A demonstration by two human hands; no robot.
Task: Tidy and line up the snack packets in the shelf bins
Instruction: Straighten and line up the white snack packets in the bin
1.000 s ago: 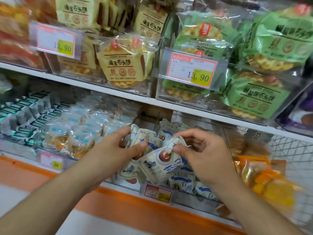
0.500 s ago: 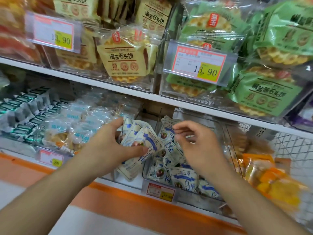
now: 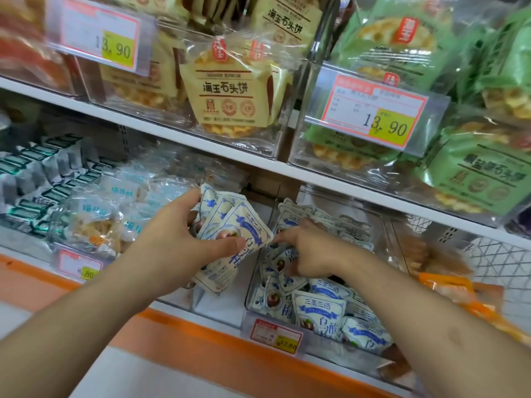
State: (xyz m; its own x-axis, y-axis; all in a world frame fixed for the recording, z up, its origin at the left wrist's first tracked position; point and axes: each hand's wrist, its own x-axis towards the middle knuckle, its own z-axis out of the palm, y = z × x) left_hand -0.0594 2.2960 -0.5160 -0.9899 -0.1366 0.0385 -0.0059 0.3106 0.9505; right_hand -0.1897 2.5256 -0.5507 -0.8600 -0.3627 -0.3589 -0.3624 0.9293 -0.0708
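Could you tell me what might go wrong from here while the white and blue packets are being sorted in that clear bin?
The left hand grips several fanned packets at once above the bin's edge, so one might slip out and drop. The right hand digs into the loose heap in the clear bin; packets near the front lie jumbled and might be nudged over the wall.

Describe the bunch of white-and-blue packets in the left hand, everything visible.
The bunch of packets is several small glossy white pouches with blue print and a round fruit picture, fanned and tilted, crimped top edges up. The left hand grips it, thumb across the front pouch. It is held over the clear bin at the lower shelf. The right hand is beside it, fingers curled among binned packets.
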